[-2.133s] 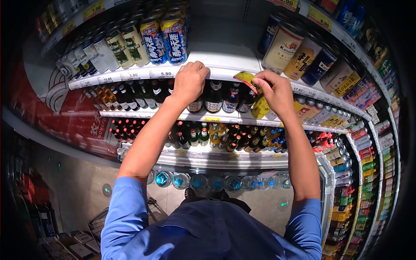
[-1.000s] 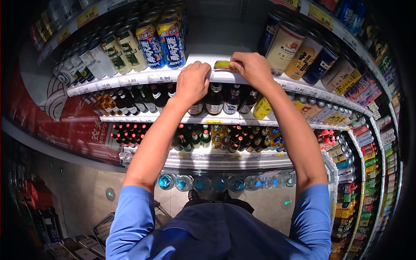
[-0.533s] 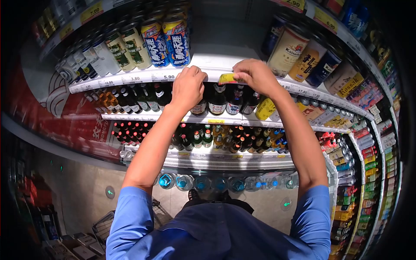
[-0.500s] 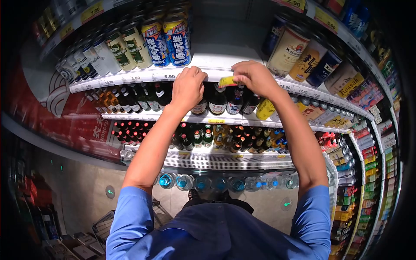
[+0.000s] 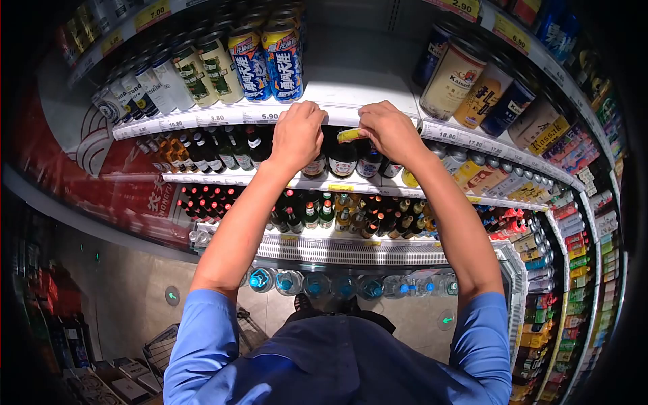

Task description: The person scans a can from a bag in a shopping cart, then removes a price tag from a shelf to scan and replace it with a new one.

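My left hand [image 5: 298, 135] is at the front edge of the upper white shelf [image 5: 337, 113], beside the 5.90 label, its fingers curled over the edge; anything under them is hidden. To its right, my right hand [image 5: 388, 131] pinches a small yellow tag [image 5: 349, 136] between thumb and fingers, just below the same shelf edge. Blue and yellow cans [image 5: 283, 64] stand on the shelf behind my left hand. Dark bottles with white labels [image 5: 343, 162] stand on the shelf under the tag.
Large cream and dark cans [image 5: 453, 74] stand to the right on the upper shelf. Small bottles [image 5: 326, 212] fill the lower shelf. Big water bottles [image 5: 289, 282] line the floor below. A wire cart [image 5: 160, 347] is at the lower left.
The yellow tag has tilted and moved slightly down in view, closer to the shelf edge. My right hand has shifted a little down, and my left hand slightly right.
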A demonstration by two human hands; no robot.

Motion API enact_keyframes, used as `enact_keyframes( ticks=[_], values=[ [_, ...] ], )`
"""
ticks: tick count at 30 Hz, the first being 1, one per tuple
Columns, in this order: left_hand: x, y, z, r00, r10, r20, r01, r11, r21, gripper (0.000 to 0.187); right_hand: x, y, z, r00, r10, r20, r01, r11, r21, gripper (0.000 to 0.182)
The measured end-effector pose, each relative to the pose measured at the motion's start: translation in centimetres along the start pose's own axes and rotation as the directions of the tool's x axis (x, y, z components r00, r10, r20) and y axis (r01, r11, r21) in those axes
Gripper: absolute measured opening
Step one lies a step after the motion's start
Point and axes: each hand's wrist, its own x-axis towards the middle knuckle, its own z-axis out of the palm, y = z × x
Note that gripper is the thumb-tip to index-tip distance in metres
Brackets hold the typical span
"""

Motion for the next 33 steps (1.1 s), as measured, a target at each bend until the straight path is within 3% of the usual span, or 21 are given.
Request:
enact_keyframes(
  ticks=[15, 24, 33],
  values=[
    [0.7, 0.6, 0.5, 0.998, 0.055, -0.017, -0.055, 0.998, 0.002, 0.033, 1.3, 0.5, -0.8, 0.98, 0.084, 0.179, -0.105, 0.988, 0.112, 0.01],
    [3.7, 0.2, 0.9, 0.995, 0.029, 0.091, -0.036, 0.996, 0.08, 0.018, 1.3, 0.3, -0.8, 0.975, 0.097, 0.201, -0.118, 0.988, 0.096, 0.009],
    [3.1, 0.0, -0.4, 0.988, 0.048, 0.148, -0.05, 0.999, 0.01, 0.026, 1.3, 0.2, -0.9, 0.977, 0.09, 0.194, -0.109, 0.99, 0.089, 0.009]
  ],
)
